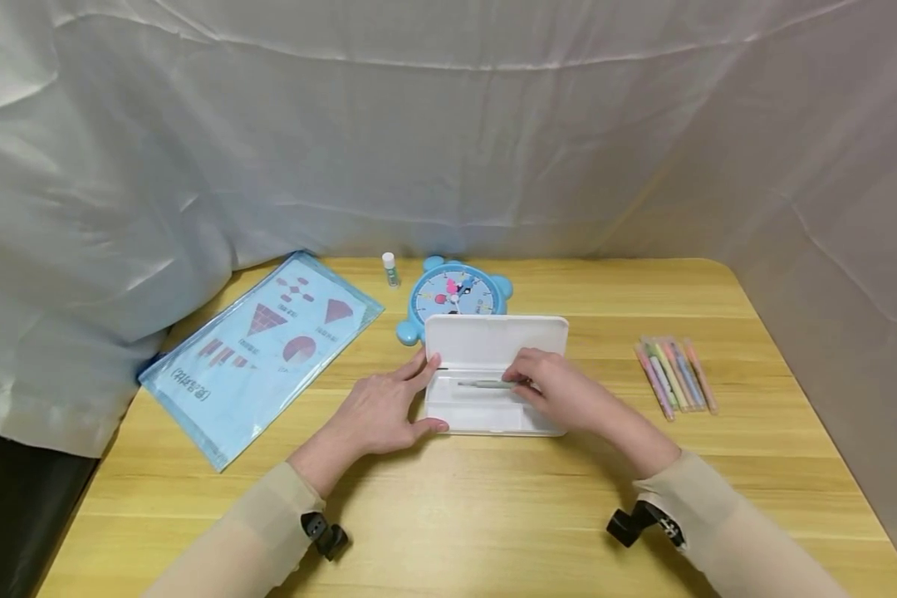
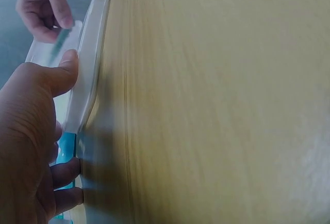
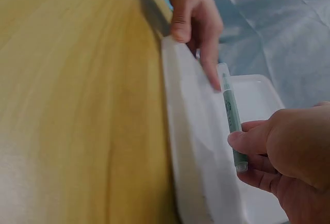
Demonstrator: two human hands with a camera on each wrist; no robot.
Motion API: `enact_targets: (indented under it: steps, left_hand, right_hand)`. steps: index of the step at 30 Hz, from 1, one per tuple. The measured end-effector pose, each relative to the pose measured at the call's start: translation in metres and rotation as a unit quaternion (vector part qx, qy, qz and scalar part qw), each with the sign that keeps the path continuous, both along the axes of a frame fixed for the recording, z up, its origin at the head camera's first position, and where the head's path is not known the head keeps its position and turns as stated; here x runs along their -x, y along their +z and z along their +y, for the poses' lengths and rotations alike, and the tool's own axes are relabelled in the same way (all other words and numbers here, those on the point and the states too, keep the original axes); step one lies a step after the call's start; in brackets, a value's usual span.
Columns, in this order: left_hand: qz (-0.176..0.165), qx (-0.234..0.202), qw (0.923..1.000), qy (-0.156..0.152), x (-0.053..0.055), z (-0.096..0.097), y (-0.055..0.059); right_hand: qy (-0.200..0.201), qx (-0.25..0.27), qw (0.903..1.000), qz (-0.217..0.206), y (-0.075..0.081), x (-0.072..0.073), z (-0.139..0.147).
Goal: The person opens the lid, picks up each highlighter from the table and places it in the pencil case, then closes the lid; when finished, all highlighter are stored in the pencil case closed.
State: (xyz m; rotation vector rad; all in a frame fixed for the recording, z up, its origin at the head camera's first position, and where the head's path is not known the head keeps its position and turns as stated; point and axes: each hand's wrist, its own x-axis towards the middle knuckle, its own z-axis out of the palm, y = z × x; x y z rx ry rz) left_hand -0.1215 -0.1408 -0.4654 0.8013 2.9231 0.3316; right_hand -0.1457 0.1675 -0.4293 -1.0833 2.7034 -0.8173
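A white pencil case [image 1: 459,342] lies with its lid raised in the middle of the table. My left hand [image 1: 381,411] holds its left end, with the thumb at the front edge and the index finger near the hinge. Over the case's compartment, my right hand [image 1: 561,390] pinches a green marker pen [image 3: 232,113] between thumb and fingers. The pen has a clear cap, which points toward the left hand. In the left wrist view the marker looks blurred, and part of the case is hidden behind my left hand.
A blue animal-shaped clock [image 1: 428,291] lies right behind the raised lid. Beside it a small glue stick [image 1: 391,270] stands upright. To the left is a blue document folder [image 1: 257,357]; to the right, several coloured markers [image 1: 676,374] lie side by side on the wooden table [image 1: 493,515].
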Motion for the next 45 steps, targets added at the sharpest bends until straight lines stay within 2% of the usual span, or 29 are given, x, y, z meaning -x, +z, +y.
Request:
enact_targets:
  steps: [6, 19, 32, 45]
  left_hand:
    - [-0.001, -0.003, 1.0, 0.0, 0.0, 0.001, -0.001]
    - [0.012, 0.001, 0.9999, -0.004, -0.001, 0.003, -0.002]
    - [0.016, 0.002, 0.9999, -0.006, -0.001, 0.002, -0.002]
    - [0.019, 0.002, 0.9998, -0.002, -0.002, 0.001, -0.001]
  right_hand:
    - [0.017, -0.011, 0.9997, -0.01, -0.013, 0.0, -0.003]
    - [0.035, -0.021, 0.999, -0.016, -0.014, -0.002, -0.001]
    - [0.006, 0.012, 0.9996, -0.026, -0.004, -0.003, 0.007]
    - [-0.041, 0.036, 0.9985, -0.008, 0.015, -0.007, 0.04]
